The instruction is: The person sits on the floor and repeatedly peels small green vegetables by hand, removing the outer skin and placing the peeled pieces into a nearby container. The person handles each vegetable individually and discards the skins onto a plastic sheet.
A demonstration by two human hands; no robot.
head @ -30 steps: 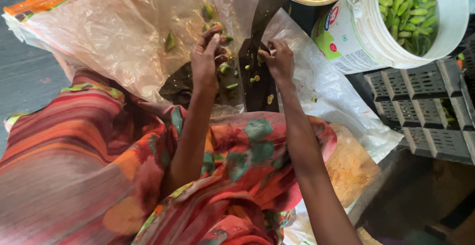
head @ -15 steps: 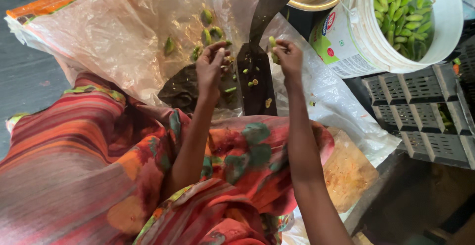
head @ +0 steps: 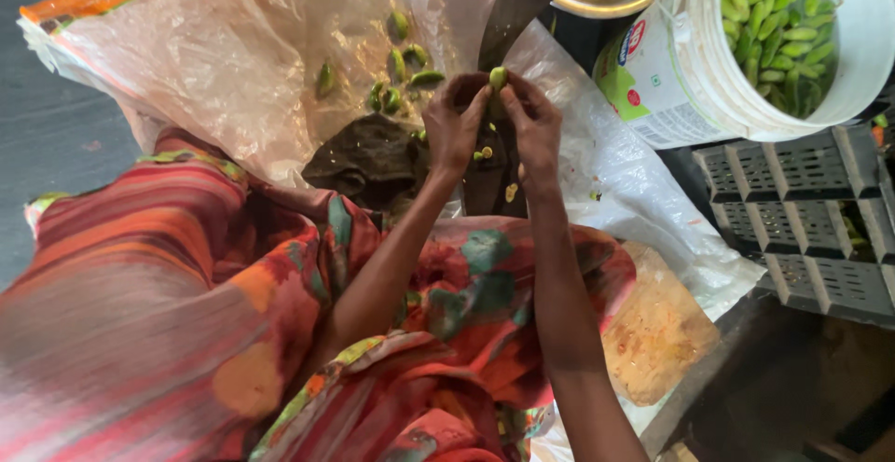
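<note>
Head view: left hand [head: 454, 126] and right hand [head: 536, 131] pinch a small green pod [head: 499, 77] against an upright blade [head: 517, 5]; light, firm, best held by its ends.

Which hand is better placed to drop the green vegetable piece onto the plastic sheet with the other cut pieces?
Probably the left hand: it pinches the green vegetable piece together with the right hand, but lies nearer the cut pieces on the plastic sheet.

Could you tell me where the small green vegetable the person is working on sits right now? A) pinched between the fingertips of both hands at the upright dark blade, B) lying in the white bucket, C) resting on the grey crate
A: the green vegetable is pinched between the left hand and right hand against the dark blade.
</note>
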